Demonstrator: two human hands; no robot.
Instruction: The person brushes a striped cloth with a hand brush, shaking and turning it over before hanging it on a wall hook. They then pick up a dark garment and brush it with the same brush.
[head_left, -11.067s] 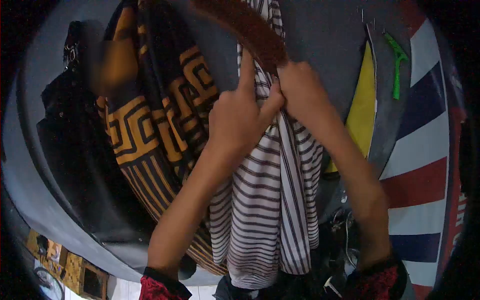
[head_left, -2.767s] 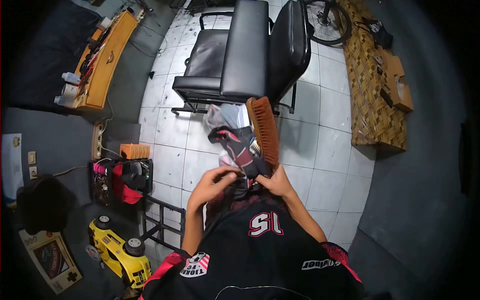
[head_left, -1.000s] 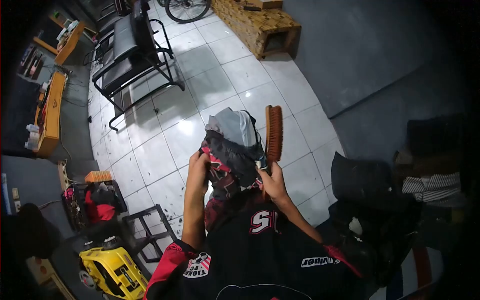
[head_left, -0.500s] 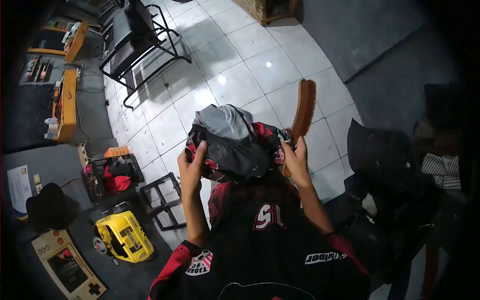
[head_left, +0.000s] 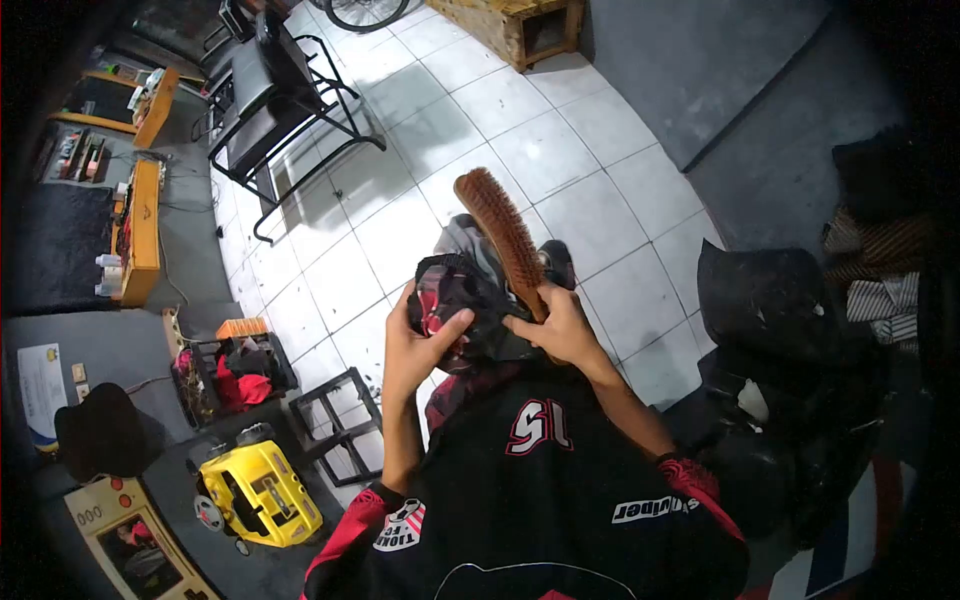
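Observation:
In front of my chest is a bunched cloth item (head_left: 480, 322), black with red patches and a grey part at its far side. My left hand (head_left: 415, 345) grips its left edge, thumb pressed over the top. A curved wooden brush (head_left: 505, 235) with brown bristles points up and left beyond the cloth. Its near end is in my right hand (head_left: 567, 328), whose fingers close round it. The right thumb also presses against the cloth's right side. My palms hide part of both things.
A black chair (head_left: 275, 110) stands on the white tiled floor at the upper left. To the left are a box of cloths (head_left: 240, 365), a black frame (head_left: 340, 425) and a yellow toy car (head_left: 258, 492). A dark seat (head_left: 765, 310) is on the right.
The cloth has been folded into a smaller bundle and its grey lining shows less. The brush has swung from the right to lean left over it. My hands have moved closer together.

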